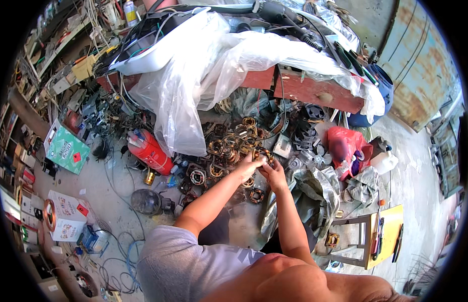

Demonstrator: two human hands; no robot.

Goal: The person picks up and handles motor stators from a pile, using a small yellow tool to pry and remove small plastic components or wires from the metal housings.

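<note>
My left hand (250, 166) and my right hand (274, 175) meet in front of me, fingers closed round a small motor stator (264, 152) with copper-coloured windings. Its lower side is hidden by my fingers. Just beyond and to the left of my hands lies a heap of similar copper-wound stators (225, 150) on the floor. One loose stator (256, 195) rests on the floor below my hands. Beside the heap, to the right, is a pale grey box-shaped part (282, 146).
A red fire extinguisher (151, 152) lies left of the heap. Behind it, clear plastic sheeting (181, 90) hangs off a cluttered bench with a red board (319, 91). On the right are a red bag (348, 148), grey-green sheeting (314, 196) and a yellow-topped stool (387, 236). Cables (128, 251) cross the left floor.
</note>
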